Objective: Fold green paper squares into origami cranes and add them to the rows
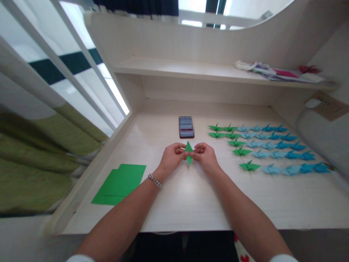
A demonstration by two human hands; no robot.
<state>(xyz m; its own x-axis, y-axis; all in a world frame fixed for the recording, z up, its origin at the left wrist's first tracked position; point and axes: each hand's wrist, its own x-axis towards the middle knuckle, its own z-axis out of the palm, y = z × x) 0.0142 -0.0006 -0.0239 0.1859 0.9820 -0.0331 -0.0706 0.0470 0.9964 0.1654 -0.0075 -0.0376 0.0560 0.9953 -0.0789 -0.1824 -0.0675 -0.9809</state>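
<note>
Between my two hands is a green folded paper (188,148), a narrow diamond with a crease down its middle and its points toward and away from me. My left hand (173,157), with a chain bracelet at the wrist, pinches its left edge. On the opposite edge, my right hand (205,156) pinches it with thumb and fingers. Flat green paper sheets (122,183) lie overlapping by my left forearm. To the right stand rows of folded paper cranes: green cranes (249,166) at the left ends, then pale blue cranes (271,169), then darker blue cranes (307,167).
A phone (186,127) lies on the desk (185,203) just beyond my hands. Above the back of the desk runs a shelf (174,69) with papers and plastic (283,72) at its right. White bars (79,69) and a green curtain (49,160) border the left side.
</note>
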